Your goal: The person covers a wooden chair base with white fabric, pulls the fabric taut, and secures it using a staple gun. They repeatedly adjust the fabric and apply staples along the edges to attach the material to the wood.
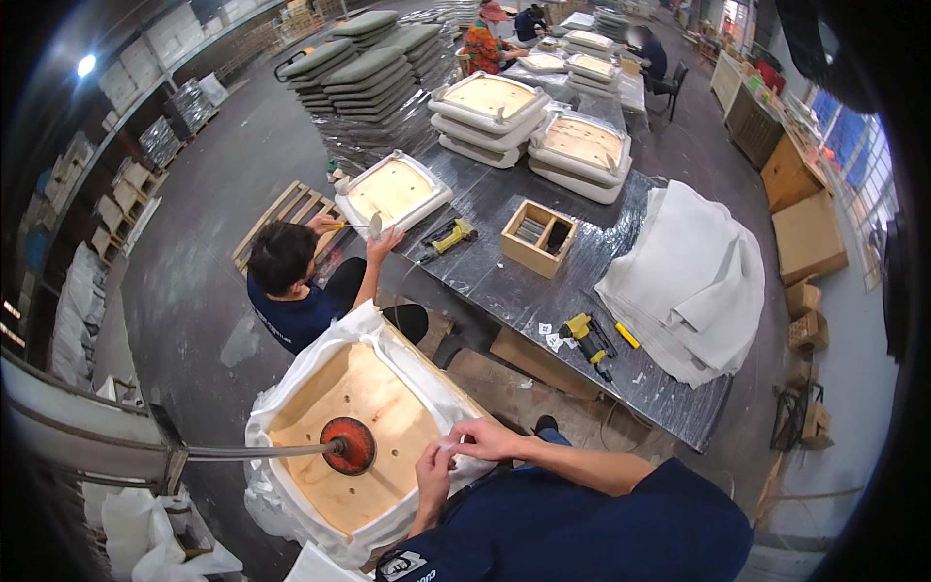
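Brown cardboard boxes [808, 238] stand along the right wall beside wooden cabinets [787, 173], with smaller cartons [805, 330] stacked below them; at the far left, wrapped bundles [186, 105] and flat pale panels [145, 60] sit against the wall; small paper tags [550, 335] lie on the dark table [504, 281] near a yellow staple gun [587, 339]; a square wooden box [538, 238] with dividers stands mid-table, and a heap of folded white fabric [689, 276] lies at its right end.

The seat cushion [359, 436] sits upside down just in front of the person, its plywood underside pale and drilled with small holes, white cover fabric [291, 373] bunched up around all its edges; a round red pad [351, 444] on a metal arm [252, 451] presses on the middle of the wood.

The left hand [433, 475] and the right hand [485, 438] meet at the cushion's near right edge; both pinch the white fabric there, fingers closed on a fold of it.

Another person [291, 281] crouches beyond, working on a second upturned cushion [393, 191].
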Tool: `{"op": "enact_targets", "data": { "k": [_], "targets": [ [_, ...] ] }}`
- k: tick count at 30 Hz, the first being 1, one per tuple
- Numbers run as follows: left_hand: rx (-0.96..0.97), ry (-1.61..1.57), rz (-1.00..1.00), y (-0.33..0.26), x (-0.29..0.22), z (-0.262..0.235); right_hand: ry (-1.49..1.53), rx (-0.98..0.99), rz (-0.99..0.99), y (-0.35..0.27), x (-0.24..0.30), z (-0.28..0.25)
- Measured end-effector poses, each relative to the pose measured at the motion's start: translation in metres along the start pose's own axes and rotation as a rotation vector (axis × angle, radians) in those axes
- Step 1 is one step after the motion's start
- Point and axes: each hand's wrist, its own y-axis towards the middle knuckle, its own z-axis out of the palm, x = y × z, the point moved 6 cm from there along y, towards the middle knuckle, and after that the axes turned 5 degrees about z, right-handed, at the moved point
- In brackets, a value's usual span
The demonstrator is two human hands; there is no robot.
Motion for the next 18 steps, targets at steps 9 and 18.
{"op": "enact_targets", "data": {
  "k": [9, 18],
  "targets": [
    [0.315, 0.631, 0.531, 0.046, -0.073, 0.126, -0.341, -0.645, 0.746, -0.093, -0.168, -0.145],
    [-0.053, 1.363, 0.416, 0.047, 0.036, 0.003, -0.370, -0.857, 0.966, -0.145, -0.320, -0.287]
  ]
}}
